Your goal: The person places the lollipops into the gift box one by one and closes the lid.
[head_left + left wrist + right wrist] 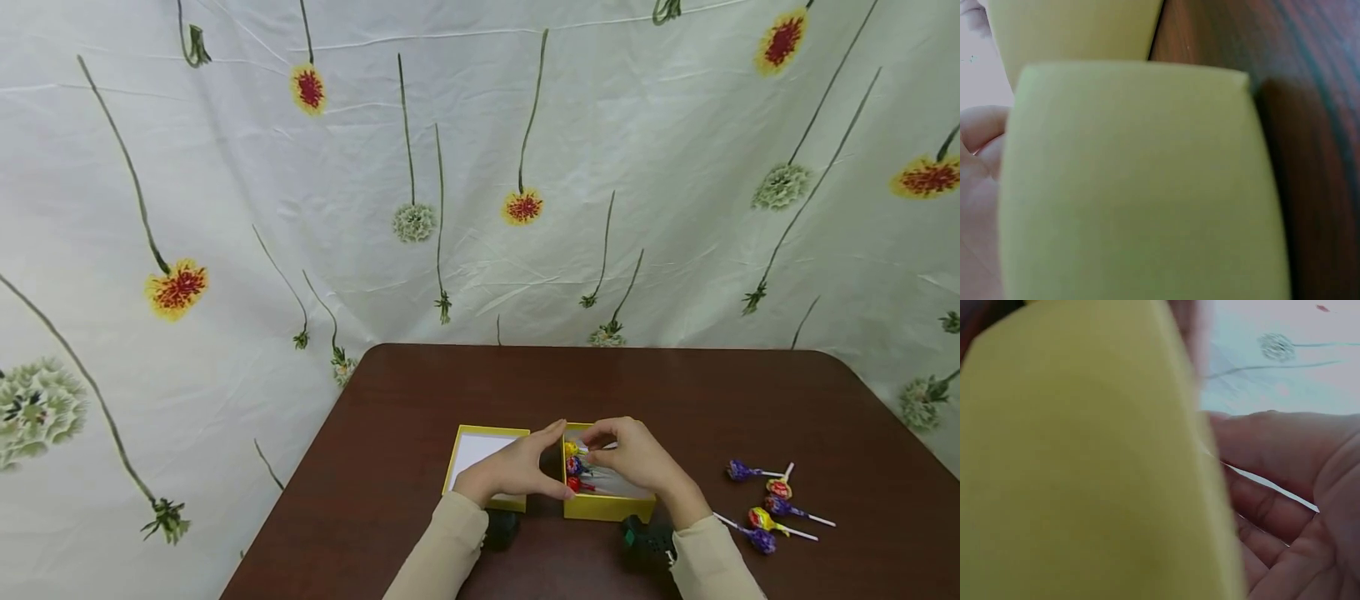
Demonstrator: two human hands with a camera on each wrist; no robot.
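Holding my left hand (517,468), fingers spread, at the yellow box's (609,507) left side on the worktop (420,383). Lollipops (574,465) inside show in head view only; yellow surfaces (1141,187) dominate both wrist views. Right hand (633,454) over box; cannot tell if pinching.

I have both arms reaching in from the near side of the worktop (420,392), their forearms converging, with a left sleeve (442,542) and a right sleeve (712,558) ending around the wrists. My left hand (517,468) points toward the worktop's right edge, thumb and fingers parted wide, the thumb on the near side and the fingers toward the far edge. My right hand (633,454) faces it, fingers bent toward the left edge, thumb close to them. In the right wrist view its fingertips are hidden from me.
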